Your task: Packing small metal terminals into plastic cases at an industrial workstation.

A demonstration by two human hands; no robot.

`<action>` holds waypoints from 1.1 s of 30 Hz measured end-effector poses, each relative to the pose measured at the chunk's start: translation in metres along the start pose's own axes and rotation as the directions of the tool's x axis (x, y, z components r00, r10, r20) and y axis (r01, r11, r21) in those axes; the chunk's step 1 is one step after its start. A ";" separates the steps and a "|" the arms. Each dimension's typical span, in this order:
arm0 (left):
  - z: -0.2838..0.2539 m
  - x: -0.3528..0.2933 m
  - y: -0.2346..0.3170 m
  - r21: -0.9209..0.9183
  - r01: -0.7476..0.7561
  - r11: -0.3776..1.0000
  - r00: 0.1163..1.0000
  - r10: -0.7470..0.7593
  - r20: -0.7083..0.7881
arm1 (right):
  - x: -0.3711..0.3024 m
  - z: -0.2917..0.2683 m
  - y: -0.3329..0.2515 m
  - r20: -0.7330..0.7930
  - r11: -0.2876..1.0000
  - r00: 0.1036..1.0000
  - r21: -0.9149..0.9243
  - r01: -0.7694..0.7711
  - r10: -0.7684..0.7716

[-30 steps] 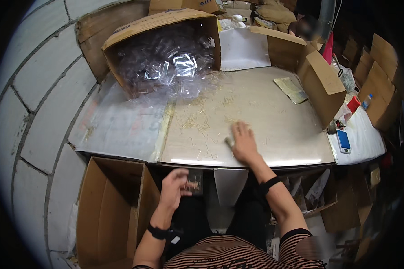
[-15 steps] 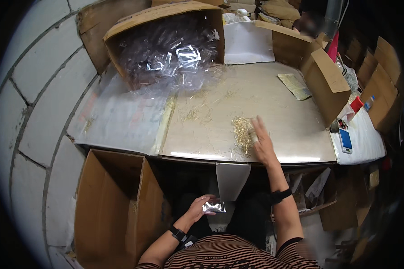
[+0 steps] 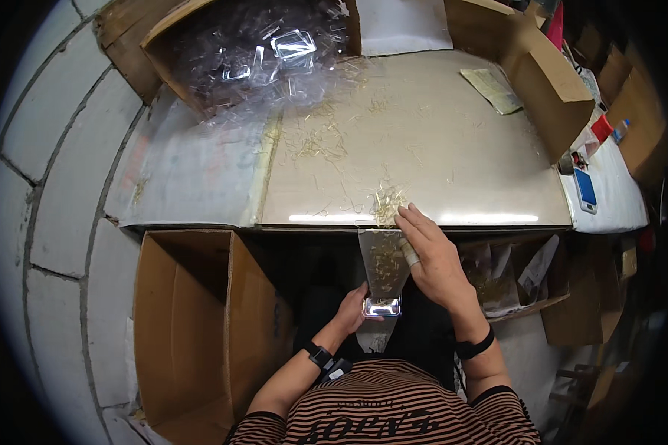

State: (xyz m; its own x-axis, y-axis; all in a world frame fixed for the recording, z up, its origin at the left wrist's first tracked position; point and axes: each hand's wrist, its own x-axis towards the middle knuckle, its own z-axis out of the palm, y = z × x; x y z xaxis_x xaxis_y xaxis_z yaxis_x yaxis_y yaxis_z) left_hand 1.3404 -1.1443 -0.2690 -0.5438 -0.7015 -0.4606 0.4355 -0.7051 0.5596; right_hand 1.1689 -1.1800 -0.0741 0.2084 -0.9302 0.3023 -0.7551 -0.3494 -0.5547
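My left hand (image 3: 353, 310) grips a small clear plastic box (image 3: 383, 308) at the lower end of a grey chute (image 3: 368, 256). Thin gold-coloured bent wire pieces (image 3: 387, 206) lie heaped at the table's front edge, and more are spread down the chute. Beside the heap and the chute's upper end is my right hand (image 3: 441, 263), its fingers stretched out and a pale wrap round one of them. It holds nothing that I can see. Whether wire pieces are inside the box is hard to make out.
On the table (image 3: 467, 159), stray wire pieces are scattered. A tipped cardboard box (image 3: 174, 33) at the back left spills clear plastic boxes (image 3: 293, 48). Below left stands another cardboard box (image 3: 178, 319). A blue scale (image 3: 585, 189) sits at the right.
My right hand has swept toward me to the table edge, bringing the heap with it, and wire pieces now lie in the chute. My left hand has raised the plastic box to the chute.
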 end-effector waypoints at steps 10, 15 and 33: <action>-0.001 0.000 0.001 0.066 0.013 0.998 0.999 -0.010 -0.050 | 0.017 0.031 0.063 0.014 0.971 0.997 -0.225 0.082 -0.081; 0.000 -0.002 -0.005 0.055 0.041 0.998 0.998 -0.039 -0.041 | 0.034 0.028 0.068 -0.050 0.967 0.999 -0.255 -0.002 -0.011; -0.006 0.000 -0.004 -0.011 0.003 1.000 0.999 -0.003 -0.049 | -0.010 0.028 0.029 0.009 0.984 0.995 -0.147 0.101 -0.101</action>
State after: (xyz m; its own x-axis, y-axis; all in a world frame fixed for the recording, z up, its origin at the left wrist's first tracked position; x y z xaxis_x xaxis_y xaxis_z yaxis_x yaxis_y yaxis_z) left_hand 1.3432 -1.1418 -0.2756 -0.5096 -0.7034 -0.4955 0.4420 -0.7081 0.5507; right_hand 1.1618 -1.1841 -0.1150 0.2893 -0.8909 0.3501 -0.8129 -0.4218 -0.4016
